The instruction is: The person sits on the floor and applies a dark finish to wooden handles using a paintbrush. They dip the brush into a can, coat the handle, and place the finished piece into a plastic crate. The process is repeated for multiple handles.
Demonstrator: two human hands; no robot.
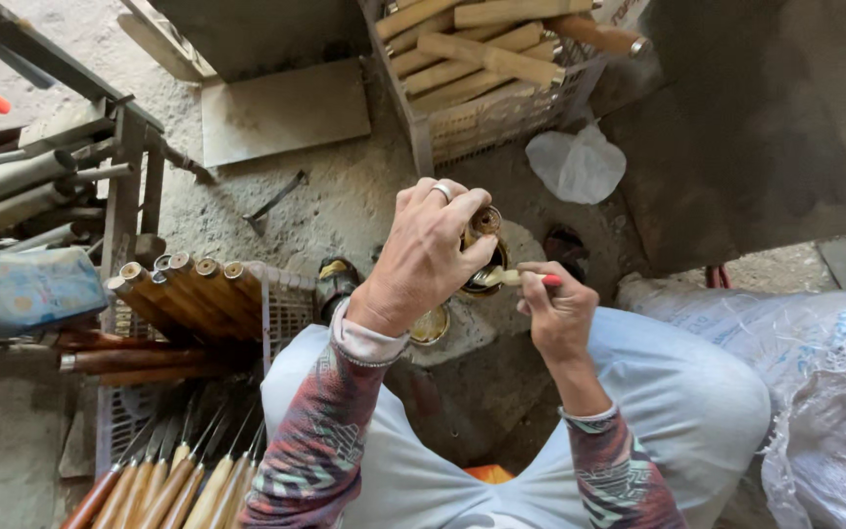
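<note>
Handles with metal shanks are stacked at the lower left, nearest the knees, and beside them a grey crate holds more varnished wooden handles on end. Between the knees, the left hand is closed around a short wooden handle, whose round end shows just above the fingers. The right hand is pinched on a small brush with a red stem, and its tip is laid against the side of the handle. A dark tin is seen directly under both hands, partly hidden by them, and a round lid lies just beside it on the ground.

Trouble is judged most likely at the tin: it could be tipped if it is knocked by the lowered handle or by the left wrist, since it stands on rough, uneven concrete. Drips could be shed from an overloaded brush onto the pale trousers close below. The handle could slip or be smeared if wet coating is touched by the gripping fingers.

Farther off, a white plastic bag lies on the floor, and a second crate of bare wooden handles stands beyond it, well apart from the work.
</note>
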